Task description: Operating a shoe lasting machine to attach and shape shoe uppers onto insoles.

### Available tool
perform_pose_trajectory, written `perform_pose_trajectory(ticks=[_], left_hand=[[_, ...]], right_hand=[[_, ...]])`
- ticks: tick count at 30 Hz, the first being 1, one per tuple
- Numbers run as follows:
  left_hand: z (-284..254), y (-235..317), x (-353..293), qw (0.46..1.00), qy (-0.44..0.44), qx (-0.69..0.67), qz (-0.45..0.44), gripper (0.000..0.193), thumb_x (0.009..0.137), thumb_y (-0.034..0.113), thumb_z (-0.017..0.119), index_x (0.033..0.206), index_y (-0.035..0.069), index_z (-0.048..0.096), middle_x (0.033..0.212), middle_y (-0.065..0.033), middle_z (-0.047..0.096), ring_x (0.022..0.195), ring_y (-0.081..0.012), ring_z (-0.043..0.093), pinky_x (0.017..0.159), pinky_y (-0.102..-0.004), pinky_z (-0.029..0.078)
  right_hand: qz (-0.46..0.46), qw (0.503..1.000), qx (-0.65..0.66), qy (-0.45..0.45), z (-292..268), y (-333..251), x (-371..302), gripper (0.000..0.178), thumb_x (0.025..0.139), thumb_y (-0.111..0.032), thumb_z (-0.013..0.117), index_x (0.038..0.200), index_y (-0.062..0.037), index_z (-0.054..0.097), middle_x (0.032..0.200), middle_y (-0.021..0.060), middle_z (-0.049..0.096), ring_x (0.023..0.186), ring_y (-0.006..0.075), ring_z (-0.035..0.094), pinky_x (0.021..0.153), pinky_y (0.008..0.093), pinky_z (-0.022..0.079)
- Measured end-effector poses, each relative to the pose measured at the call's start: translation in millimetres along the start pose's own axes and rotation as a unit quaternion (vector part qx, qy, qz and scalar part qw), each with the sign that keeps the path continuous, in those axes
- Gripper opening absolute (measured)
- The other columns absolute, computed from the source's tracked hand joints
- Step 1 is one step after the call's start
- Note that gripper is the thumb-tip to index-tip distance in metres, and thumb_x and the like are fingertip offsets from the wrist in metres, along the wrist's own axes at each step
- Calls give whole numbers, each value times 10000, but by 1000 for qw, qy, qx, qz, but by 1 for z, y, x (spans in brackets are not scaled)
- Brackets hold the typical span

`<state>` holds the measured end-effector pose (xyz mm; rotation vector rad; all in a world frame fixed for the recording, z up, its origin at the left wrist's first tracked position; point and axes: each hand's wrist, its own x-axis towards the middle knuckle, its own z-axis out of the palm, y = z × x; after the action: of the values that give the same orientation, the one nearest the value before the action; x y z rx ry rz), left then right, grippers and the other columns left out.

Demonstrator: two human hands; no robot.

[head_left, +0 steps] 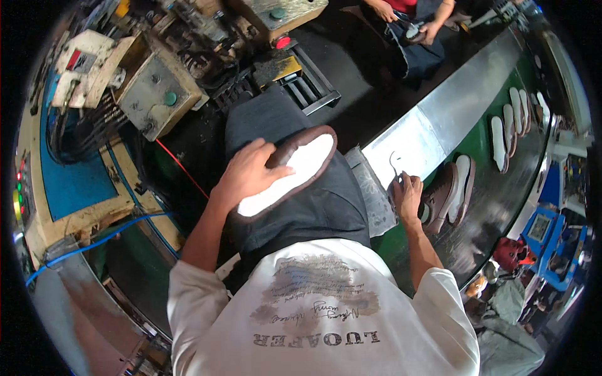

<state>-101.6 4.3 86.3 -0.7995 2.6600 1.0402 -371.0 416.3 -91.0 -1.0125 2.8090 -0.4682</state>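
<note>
Brown shoe [310,158] over your lap: which of your hands is nearer to it?

Your left hand [249,170]. It has a grip on the side of the shoe, with the thumb lying flat on the white bottom.

And your right hand [411,193]?

That one is well apart from the shoe, off to the right, by the shiny metal desk [467,113]. Its fingers bend around a small dark thing [396,186]. You may be holding it, but I can't tell for sure.

Which way does the shoe lie?

On a slant. One end is close to your left wrist. The wide end points away from you and to the right. Your right hand is to the right of that wide end and a bit closer to your tummy, so the shoe does not point straight at it. The white bottom faces up at you.

How are your arms bent?

Your left arm comes in from the low left and leans in toward the middle. Your right arm goes out past your side, tipped just a little to the left.

What sits near your right hand?

Two brown shoes [463,187], just to the right of it. One shows its white bottom.
</note>
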Motion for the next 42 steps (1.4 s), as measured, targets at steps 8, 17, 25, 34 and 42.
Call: perform_pose_trajectory(ticks=[8,17,25,34,42], left_hand=[[14,15,63,993,4,-80,84,457,1027,310,756,1346,-14,713,1171,-249,730,1075,-449,714,936,-478,576],[16,14,30,991,-40,-97,86,724,994,282,786,1573,-56,512,1460,-307,632,1348,-456,632,1112,-467,521],[18,20,18,993,-60,-95,41,846,955,266,835,1629,-52,433,1568,-299,552,1453,-459,540,1206,-475,446],[21,16,16,993,-43,-88,72,808,969,250,824,1611,-65,450,1550,-293,556,1438,-458,534,1215,-472,430],[28,-4,50,950,-175,-258,-33,752,1119,503,595,1598,-61,463,1586,-306,530,1479,-446,517,1240,-468,397]], right_hand=[[332,746,572,-77,-20,0,-9,300,1087,-203,617,1253,39,680,1041,147,706,836,236,689,726,352,582],[81,758,454,-461,-126,-204,60,363,1127,-328,644,931,-40,746,836,22,729,772,118,651,678,292,521],[149,652,577,-469,-109,-236,53,371,1154,-267,586,955,26,697,790,76,707,820,177,769,635,329,617],[-132,940,242,-199,-97,-236,25,276,1074,-196,671,914,24,630,827,299,686,762,486,719,667,544,577],[-211,945,61,-243,-101,-221,30,129,1033,-114,593,1044,15,595,905,234,705,810,444,748,694,537,602]])
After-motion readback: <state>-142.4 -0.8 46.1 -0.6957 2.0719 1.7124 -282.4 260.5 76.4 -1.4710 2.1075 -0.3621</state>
